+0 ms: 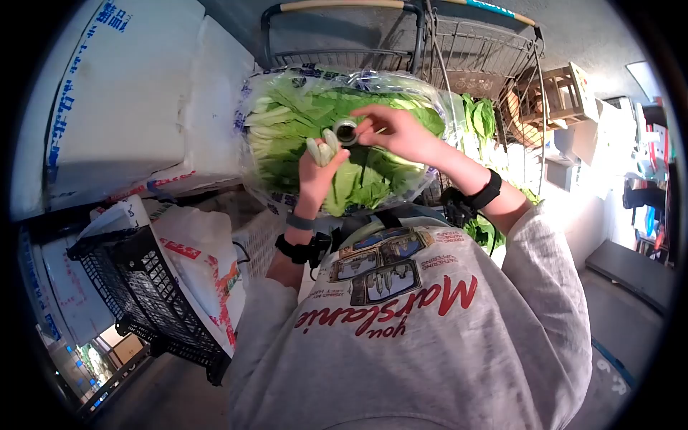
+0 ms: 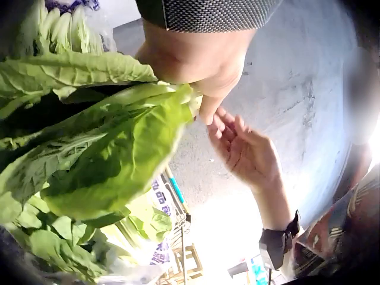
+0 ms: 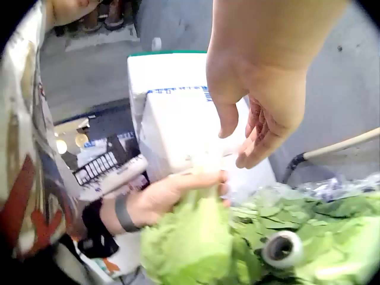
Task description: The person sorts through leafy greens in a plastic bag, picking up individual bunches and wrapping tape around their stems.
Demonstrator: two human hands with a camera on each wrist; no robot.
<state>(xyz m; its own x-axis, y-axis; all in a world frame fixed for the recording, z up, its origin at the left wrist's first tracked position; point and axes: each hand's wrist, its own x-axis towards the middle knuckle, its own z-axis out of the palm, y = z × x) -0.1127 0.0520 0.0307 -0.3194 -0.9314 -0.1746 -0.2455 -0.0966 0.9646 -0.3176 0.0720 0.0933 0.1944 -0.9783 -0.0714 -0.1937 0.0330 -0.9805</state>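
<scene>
My left hand (image 1: 315, 178) grips a bunch of leafy greens by its pale stalks (image 1: 326, 147). In the left wrist view, the broad leaves (image 2: 119, 154) of this bunch fan out to the left. Just across from the stalks is my right hand (image 1: 398, 135), its fingers loosely bent and holding nothing in the right wrist view. Its fingertips come near the left hand's fingers. A white roll with a dark hollow core, like tape (image 3: 295, 252), lies on the heap of greens (image 1: 358, 183) below both hands. Clear printed plastic (image 1: 247, 154) lines the heap.
Wire trolleys with handles (image 1: 337, 6) stand behind the heap. To the left are large white boxes (image 1: 129, 93) and a black plastic crate (image 1: 136, 287). More greens (image 1: 479, 118) lie at the right, near a wooden crate (image 1: 566, 93).
</scene>
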